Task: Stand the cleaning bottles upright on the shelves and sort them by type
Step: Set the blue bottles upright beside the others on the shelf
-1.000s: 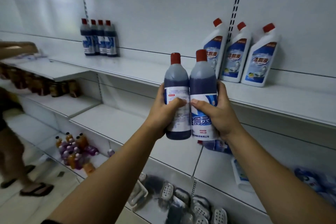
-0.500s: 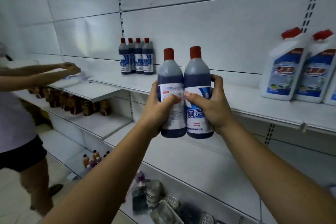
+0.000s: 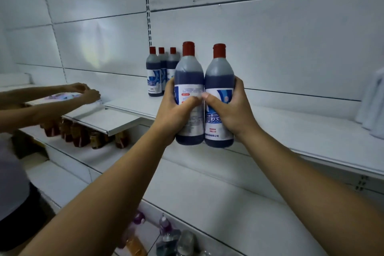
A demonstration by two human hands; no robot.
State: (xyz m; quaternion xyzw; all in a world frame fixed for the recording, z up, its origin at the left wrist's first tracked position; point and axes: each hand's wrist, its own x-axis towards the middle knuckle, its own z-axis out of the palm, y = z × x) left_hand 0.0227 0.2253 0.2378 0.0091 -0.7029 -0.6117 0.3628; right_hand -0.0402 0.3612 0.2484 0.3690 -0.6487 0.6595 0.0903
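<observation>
My left hand (image 3: 175, 110) grips a dark blue bottle with a red cap (image 3: 188, 75), held upright. Pressed against it on the right is a second bottle of the same kind (image 3: 219, 77), which my right hand (image 3: 230, 110) grips. Both hang in the air at the front edge of the upper white shelf (image 3: 291, 131). Behind them, a row of matching red-capped blue bottles (image 3: 154, 72) stands upright on that shelf near the back wall; the held bottles hide part of the row.
A pale bottle (image 3: 373, 102) shows blurred at the right edge of the upper shelf. Another person's hands (image 3: 87, 92) reach over a shelf at the left, with brown jars (image 3: 83, 135) beneath. Coloured bottles (image 3: 166, 233) lie on a low shelf.
The view has swung left and closer. Both held bottles have travelled left along the upper shelf and now sit right in front of the standing row; the white bottles have slid out of view.
</observation>
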